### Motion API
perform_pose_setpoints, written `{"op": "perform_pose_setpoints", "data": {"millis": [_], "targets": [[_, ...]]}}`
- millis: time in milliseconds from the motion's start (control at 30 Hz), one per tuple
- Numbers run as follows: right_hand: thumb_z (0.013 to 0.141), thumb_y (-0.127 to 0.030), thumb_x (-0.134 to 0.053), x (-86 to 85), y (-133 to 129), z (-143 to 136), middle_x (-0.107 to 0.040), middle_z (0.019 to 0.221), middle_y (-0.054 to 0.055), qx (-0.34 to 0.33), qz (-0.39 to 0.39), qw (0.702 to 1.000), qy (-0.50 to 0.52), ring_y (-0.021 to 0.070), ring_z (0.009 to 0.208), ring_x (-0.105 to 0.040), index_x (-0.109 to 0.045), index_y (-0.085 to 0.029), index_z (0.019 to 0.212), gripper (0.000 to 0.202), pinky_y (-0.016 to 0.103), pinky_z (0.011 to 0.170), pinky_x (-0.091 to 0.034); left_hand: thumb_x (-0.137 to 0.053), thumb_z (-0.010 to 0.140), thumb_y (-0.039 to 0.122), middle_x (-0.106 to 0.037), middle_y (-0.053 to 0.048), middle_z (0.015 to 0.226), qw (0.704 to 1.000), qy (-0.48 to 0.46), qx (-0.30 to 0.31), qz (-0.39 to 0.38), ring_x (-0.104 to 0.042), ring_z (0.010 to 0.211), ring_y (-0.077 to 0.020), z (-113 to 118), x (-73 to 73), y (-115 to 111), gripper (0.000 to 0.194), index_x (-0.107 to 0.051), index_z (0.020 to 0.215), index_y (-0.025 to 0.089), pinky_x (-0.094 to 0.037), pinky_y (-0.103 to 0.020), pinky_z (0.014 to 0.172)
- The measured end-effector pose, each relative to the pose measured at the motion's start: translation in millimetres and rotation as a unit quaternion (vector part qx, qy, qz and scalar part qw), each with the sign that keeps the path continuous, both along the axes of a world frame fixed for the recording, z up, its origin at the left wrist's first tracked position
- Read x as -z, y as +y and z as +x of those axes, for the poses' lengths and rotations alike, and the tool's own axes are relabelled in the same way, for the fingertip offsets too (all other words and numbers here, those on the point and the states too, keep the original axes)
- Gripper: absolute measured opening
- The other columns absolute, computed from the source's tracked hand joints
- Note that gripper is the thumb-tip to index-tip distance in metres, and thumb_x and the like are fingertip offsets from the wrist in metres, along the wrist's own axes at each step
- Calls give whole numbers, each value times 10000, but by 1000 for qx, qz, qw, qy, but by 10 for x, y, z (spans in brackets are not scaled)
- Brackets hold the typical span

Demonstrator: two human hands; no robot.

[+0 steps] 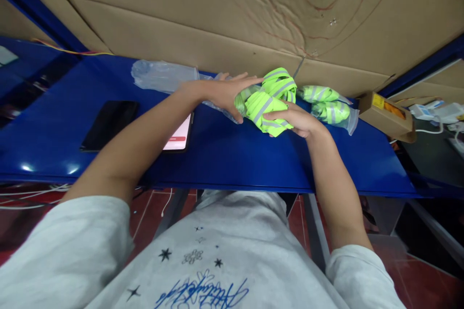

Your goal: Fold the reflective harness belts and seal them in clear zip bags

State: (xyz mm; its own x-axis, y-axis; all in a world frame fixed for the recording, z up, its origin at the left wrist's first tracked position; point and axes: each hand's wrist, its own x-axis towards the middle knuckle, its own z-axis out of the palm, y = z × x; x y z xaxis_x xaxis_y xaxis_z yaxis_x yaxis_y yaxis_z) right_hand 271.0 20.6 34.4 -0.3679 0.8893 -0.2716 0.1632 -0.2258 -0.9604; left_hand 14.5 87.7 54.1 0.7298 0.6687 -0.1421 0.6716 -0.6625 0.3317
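My right hand (299, 118) is closed round a folded bundle of neon yellow-green reflective strap (263, 108) with grey stripes, thumb on top. My left hand (230, 94) reaches in from the other side, fingers stretched out and thumb apart, over clear plastic and beside the strap. Just behind lies a looser coil of the same strap (279, 83). Some yellow-green material shows through the clear plastic between my hands; how it sits there is partly hidden. Left of my left hand, a clear plastic bag (163, 75) lies flat on the blue table (232, 164).
Two bagged strap bundles (331, 112) lie to the right, near an open cardboard box (386, 115). A black tablet-like object (108, 125) and a lit phone (180, 137) rest at left, the phone partly under my forearm. A cardboard-covered wall (181, 5) rises behind the table.
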Motion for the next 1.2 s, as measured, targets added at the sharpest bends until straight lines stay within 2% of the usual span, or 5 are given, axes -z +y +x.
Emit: {"op": "perform_pose_setpoints", "data": {"millis": [433, 600, 900, 1067, 1200], "targets": [[676, -312, -948, 17, 45, 115, -813, 967, 98, -23, -7, 1000, 9, 266, 751, -763, -792, -158, 1072, 453, 351, 558, -661, -913, 520, 733, -154, -77, 1789, 999, -44, -4, 13, -12, 1640, -446, -104, 218, 33, 1493, -107, 1701, 301, 137, -758, 1235], [662, -362, -941, -94, 26, 159, -802, 945, 92, 20, 9, 997, 78, 294, 780, -775, -767, -150, 1024, 454, 393, 576, -675, -897, 560, 693, -177, -129, 1778, 999, -21, -3, 29, -166, 1616, -463, -29, 73, -6, 1537, 42, 1711, 297, 23, -745, 1270], [686, -382, -913, -132, 53, 279, -800, 958, 93, 38, 24, 996, 77, 292, 770, -779, -780, -147, 1018, 428, 384, 579, -676, -820, 710, 712, -279, -38, 1744, 977, -210, -6, -34, -340, 1561, -259, -85, -3, -56, 1241, -195, 1671, 237, -268, -409, 1327], [651, -378, -930, -148, 1, 212, -801, 918, 91, 7, 25, 998, 50, 284, 744, -761, -762, -146, 1062, 501, 380, 548, -659, -858, 641, 756, -134, -58, 1788, 986, -164, -26, -15, -182, 1631, -341, -41, -42, -104, 1421, -45, 1706, 283, -148, -531, 1349], [660, -388, -918, -182, -23, 193, -798, 926, 90, 19, 44, 997, 57, 299, 774, -766, -766, -145, 1061, 493, 387, 559, -657, -791, 678, 814, -293, -72, 1722, 988, -155, -5, -9, -248, 1584, -392, -27, -69, -110, 1368, -52, 1714, 310, -193, -566, 1318]]}}
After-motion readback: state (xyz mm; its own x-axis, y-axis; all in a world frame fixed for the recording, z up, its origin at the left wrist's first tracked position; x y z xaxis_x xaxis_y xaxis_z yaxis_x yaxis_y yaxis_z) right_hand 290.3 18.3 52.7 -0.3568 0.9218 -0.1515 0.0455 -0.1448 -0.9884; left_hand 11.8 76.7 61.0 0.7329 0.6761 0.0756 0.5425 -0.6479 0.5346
